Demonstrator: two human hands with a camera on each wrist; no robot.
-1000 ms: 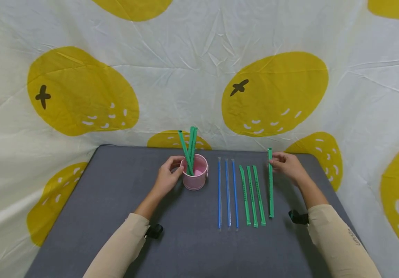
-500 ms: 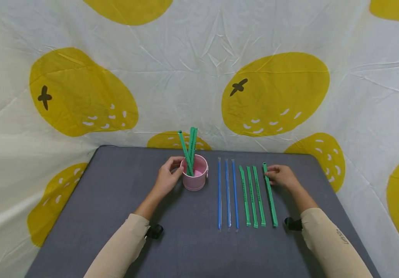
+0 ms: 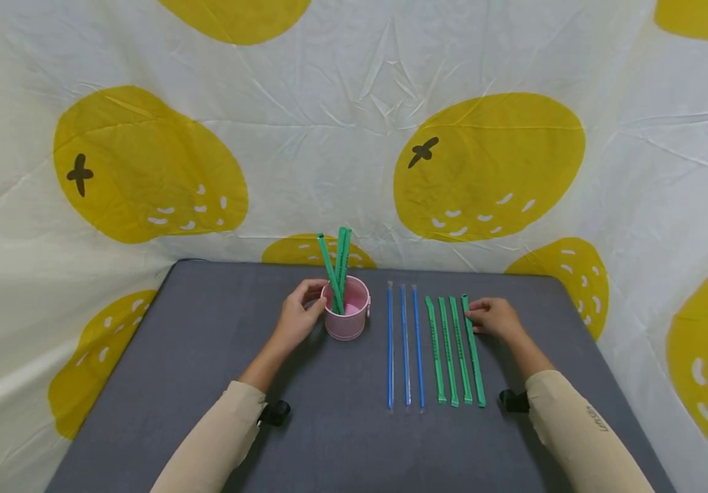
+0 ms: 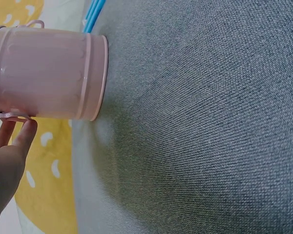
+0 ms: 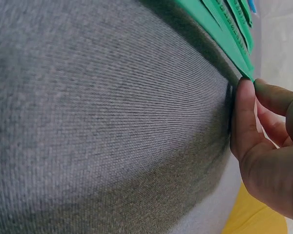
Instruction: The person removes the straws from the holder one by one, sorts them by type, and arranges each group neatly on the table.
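Observation:
A pink cup (image 3: 348,316) stands on the grey table (image 3: 206,356) with three green straws (image 3: 337,263) upright in it. My left hand (image 3: 315,296) grips the cup's left side; in the left wrist view its fingers (image 4: 17,141) touch the pink cup (image 4: 49,73) near the rim. Three blue straws (image 3: 405,346) lie side by side right of the cup. Further right lies a row of green straws (image 3: 446,349). My right hand (image 3: 470,313) pinches the far end of the rightmost green straw (image 3: 474,366). In the right wrist view my thumb (image 5: 244,117) meets that straw's tip (image 5: 245,73).
A white cloth with big yellow fruit prints (image 3: 489,164) hangs behind and around the table. The grey table top runs bare to the left of the cup and along the front edge (image 3: 342,452).
My right hand has brought the green straw down and leftward; it now lies flat beside the other green straws. The left hand and cup have not moved.

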